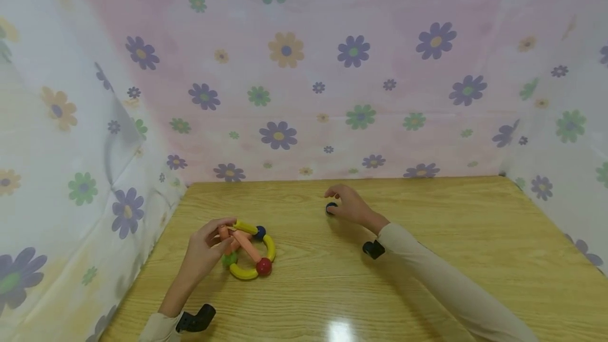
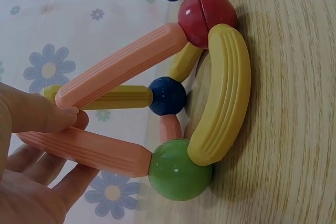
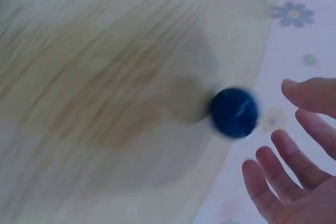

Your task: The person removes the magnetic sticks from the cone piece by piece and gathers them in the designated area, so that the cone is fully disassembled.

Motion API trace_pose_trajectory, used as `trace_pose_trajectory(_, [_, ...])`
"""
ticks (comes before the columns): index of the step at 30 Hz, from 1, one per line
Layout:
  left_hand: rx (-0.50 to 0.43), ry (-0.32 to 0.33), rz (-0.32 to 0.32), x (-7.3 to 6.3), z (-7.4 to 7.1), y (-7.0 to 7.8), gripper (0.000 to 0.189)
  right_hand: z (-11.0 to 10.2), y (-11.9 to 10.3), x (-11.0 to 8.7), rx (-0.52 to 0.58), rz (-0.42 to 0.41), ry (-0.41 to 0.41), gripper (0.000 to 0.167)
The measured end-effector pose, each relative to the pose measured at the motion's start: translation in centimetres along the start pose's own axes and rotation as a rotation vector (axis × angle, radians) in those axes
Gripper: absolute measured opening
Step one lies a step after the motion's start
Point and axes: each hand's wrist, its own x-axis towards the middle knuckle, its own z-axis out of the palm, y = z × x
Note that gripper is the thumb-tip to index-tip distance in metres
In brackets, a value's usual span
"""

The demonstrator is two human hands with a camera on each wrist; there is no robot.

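My left hand (image 1: 201,252) pinches the upper ends of the orange rods (image 2: 100,153) of a toy frame of magnetic rods and balls. At its base, curved yellow rods (image 2: 229,93) join a red ball (image 2: 207,19), a green ball (image 2: 180,171) and a dark blue ball (image 2: 167,96). Orange rods and one straight yellow rod (image 2: 123,98) lean up from these balls to the left fingers. Farther back, my right hand (image 1: 352,206) reaches over a loose blue ball (image 3: 234,113) on the table. In the right wrist view, its fingers are spread, apart from that ball.
The wooden table (image 1: 304,300) carries both the frame and the loose ball. Flowered cloth (image 1: 323,67) rises behind the table and along its sides. A black wrist camera (image 1: 373,249) sits at the right cuff, another (image 1: 197,319) at the left.
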Motion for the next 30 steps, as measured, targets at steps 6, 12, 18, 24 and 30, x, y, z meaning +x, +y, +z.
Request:
trace_pose_trajectory(6, [-0.006, 0.003, 0.045, 0.0, 0.1, 0.0, 0.037, 0.2, -3.0, 0.4, 0.021, -0.104, 0.004, 0.026])
trace_pose_trajectory(12, [-0.011, 0.014, 0.023, -0.1, 0.2, -0.1, 0.035, 1.5, -6.6, 1.0, 0.075, -0.218, -0.074, 0.02])
trace_pose_trajectory(18, [-0.001, 0.011, 0.002, -0.1, 0.1, 0.7, 0.035, 4.2, -10.3, 1.3, 0.145, -0.257, -0.194, 0.018])
trace_pose_trajectory(24, [-0.001, 0.004, -0.013, 0.2, -0.3, 0.5, 0.031, 7.5, -13.2, 1.6, 0.257, -0.276, -0.262, 0.02])
trace_pose_trajectory(30, [0.054, -0.007, 0.02, 0.3, -0.2, 1.6, 0.022, 9.9, -14.3, 1.6, 0.336, -0.271, -0.268, 0.016])
